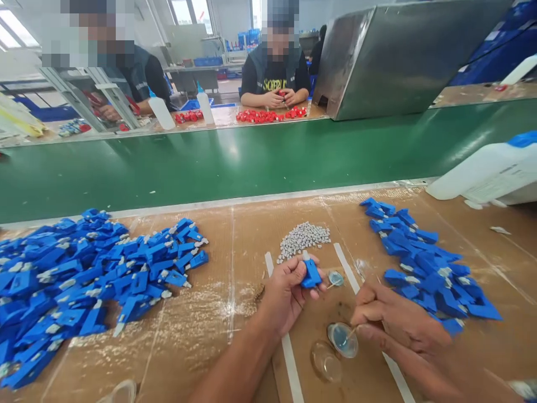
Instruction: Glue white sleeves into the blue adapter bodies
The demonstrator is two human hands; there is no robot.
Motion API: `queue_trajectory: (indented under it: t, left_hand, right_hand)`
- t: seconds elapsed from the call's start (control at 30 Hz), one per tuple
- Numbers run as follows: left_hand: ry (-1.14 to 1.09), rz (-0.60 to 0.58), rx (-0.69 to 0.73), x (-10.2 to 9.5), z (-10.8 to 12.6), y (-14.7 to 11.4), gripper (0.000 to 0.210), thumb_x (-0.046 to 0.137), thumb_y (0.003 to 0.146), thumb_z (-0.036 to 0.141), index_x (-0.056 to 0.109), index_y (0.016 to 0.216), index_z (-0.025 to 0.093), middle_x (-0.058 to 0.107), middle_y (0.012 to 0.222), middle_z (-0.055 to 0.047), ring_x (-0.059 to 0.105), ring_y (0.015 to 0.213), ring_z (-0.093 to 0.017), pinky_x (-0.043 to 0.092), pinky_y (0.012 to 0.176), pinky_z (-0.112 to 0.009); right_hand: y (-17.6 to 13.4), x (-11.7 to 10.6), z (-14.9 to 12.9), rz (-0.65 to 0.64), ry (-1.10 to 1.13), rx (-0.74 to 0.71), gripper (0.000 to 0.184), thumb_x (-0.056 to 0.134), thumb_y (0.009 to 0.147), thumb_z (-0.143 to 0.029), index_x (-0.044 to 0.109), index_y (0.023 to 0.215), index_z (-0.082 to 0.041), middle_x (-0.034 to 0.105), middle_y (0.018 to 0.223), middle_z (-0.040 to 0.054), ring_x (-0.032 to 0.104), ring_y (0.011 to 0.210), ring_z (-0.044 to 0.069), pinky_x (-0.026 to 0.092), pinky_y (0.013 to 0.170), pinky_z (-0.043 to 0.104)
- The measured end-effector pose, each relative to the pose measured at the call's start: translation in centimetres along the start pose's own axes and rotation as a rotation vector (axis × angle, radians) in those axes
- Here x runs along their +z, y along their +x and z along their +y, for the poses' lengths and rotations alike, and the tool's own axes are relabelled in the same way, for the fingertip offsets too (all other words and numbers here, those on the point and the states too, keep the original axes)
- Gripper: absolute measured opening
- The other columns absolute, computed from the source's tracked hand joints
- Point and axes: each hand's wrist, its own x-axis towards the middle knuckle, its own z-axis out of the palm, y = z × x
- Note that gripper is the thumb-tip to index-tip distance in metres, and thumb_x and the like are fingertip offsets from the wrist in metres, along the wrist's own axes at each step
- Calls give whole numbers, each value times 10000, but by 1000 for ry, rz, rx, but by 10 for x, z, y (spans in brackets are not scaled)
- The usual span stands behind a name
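Near the middle of the table my left hand is closed around a blue plastic part with a small whitish tip pointing up. Lower and to the right, my right hand pinches a thin wooden stick. The stick's far end dips into a small clear cup of bluish liquid. Touching that cup is an empty-looking clear round cup or lid. Just right of my left fingers sits another small round dish with a stick on it. Behind my left hand lies a heap of small grey pieces.
Piles of blue parts lie at left and right. White tape strips run along the brown table. Beyond is a green conveyor belt. Two people work across it with red parts. A white jug stands at right.
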Motion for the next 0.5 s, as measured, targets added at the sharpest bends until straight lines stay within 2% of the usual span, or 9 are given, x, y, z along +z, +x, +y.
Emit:
queue_trajectory:
  t: [0.1, 0.17, 0.3, 0.4, 0.5]
  left_hand:
    - [-45, 14, 30, 2, 7, -1, 511, 1073, 712, 399, 803, 1020, 95, 776, 854, -79, 750, 700, -146, 531, 537, -145]
    - [-91, 56, 94, 1, 13, -2, 507, 1083, 695, 370, 807, 1027, 104, 780, 873, -73, 740, 704, -137, 530, 534, -141]
    - [-160, 159, 239, -5, 27, -3, 486, 1079, 700, 316, 806, 1054, 124, 785, 904, -54, 726, 727, -123, 546, 553, -140]
    - [-182, 191, 251, -8, 30, -2, 471, 1064, 720, 296, 800, 1070, 122, 782, 908, -48, 721, 720, -118, 545, 550, -142]
    - [-203, 200, 218, -9, 28, 0, 505, 1079, 695, 314, 801, 1065, 111, 785, 892, -55, 719, 705, -125, 545, 545, -155]
  right_hand:
    - [-3, 3, 14, 50, -119, 33, 178, 633, 1137, -365, 787, 1220, -330, 822, 1123, 45, 801, 1009, 243, 644, 846, 303]
    - [11, -1, 27, 120, -216, 34, 220, 614, 1150, -373, 768, 1291, -305, 830, 1094, 59, 802, 957, 244, 638, 798, 312]
    - [65, -16, 51, 98, -415, -63, 271, 530, 1145, -269, 792, 1170, -202, 752, 880, 77, 720, 746, 238, 544, 640, 329]
    - [102, -18, 66, 28, -455, -104, 255, 557, 1091, -200, 810, 1059, -206, 752, 877, 70, 719, 768, 239, 535, 679, 337]
    - [121, -11, 78, -30, -450, -113, 256, 575, 1076, -190, 814, 993, -225, 780, 913, 61, 745, 828, 238, 557, 732, 336]
